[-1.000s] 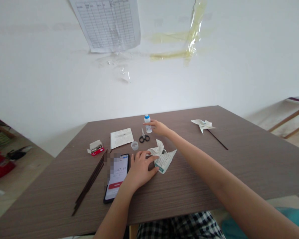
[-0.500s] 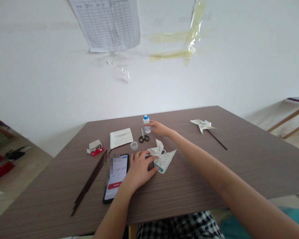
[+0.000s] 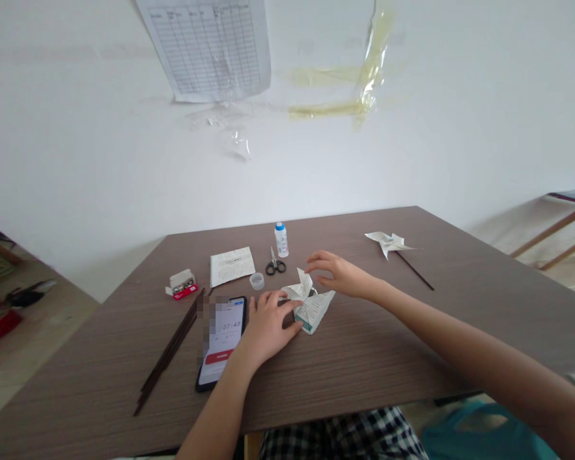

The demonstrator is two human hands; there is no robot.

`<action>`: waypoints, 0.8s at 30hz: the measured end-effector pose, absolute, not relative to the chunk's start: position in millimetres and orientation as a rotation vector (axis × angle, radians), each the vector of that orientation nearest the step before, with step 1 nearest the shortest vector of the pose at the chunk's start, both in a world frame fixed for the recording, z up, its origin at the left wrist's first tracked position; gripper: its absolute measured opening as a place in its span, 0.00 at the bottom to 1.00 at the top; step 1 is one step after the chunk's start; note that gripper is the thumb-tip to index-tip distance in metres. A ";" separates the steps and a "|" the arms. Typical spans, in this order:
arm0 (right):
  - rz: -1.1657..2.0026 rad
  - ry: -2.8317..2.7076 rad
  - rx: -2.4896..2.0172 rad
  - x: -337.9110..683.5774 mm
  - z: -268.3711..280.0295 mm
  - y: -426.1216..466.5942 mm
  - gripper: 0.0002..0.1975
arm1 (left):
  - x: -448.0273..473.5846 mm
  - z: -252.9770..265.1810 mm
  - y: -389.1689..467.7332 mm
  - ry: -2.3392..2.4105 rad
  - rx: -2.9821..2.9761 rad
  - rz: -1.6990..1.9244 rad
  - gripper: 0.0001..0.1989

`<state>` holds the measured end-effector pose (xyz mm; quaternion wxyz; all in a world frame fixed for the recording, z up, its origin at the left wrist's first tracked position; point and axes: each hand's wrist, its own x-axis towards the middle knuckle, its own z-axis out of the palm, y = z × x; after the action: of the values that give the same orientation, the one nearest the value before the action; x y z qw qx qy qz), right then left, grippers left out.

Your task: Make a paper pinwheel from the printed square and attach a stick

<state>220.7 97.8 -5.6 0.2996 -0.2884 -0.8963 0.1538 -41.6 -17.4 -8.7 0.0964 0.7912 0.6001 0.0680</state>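
Brown tabletop (image 3: 345,377) spreads below me, set against a white wall (image 3: 460,102). Nearest on my feed, a phone (image 3: 225,358) lies just beside the left forearm; I judge that a sideways slip of that elbow could shove it into the bundle of dark sticks (image 3: 169,351) beyond it and set them rolling.

Next comes the left hand (image 3: 268,322), palm down, fingers spread apart and clamped on nothing, its fingertips resting on the folded newspaper piece (image 3: 314,310). That piece sits on the table in front of the wearer, with one flap standing up. Should those fingers lift, I expect the folds could spring loose or the light paper skid; too hard a press could crease it wrongly.

Just past it hovers the right hand (image 3: 338,273), thumb and fingers apart, nothing visible between them. Coming down off-centre, it might flatten the raised flap.

Farther off stand a small clear cup (image 3: 257,281) and, beyond the scissors (image 3: 275,266), a blue-capped bottle (image 3: 281,243). Narrow and upright, the bottle would probably topple if a reaching hand clipped it. Well to the right, a paper pinwheel (image 3: 388,241) lies out of harm, unless a sweeping forearm catches its stick.
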 end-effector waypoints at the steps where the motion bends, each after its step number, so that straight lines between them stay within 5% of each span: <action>1: 0.384 -2.400 -0.747 224.9 -6.3 87.4 0.19 | -41.6 -9.1 -17.4 1.781 2.342 0.212 0.22; 8: 0.304 -2.576 -0.532 237.6 -19.9 45.0 0.09 | -41.4 -7.4 -19.2 1.769 2.326 0.224 0.22; 24: 0.425 -2.503 -0.691 233.3 -54.3 46.6 0.10 | -41.4 -10.1 -17.9 1.760 2.340 0.254 0.22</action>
<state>233.3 46.6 -54.3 0.2526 -0.2540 -0.9205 0.1563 -41.4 -17.9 -10.1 0.1011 0.7920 0.5959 0.0859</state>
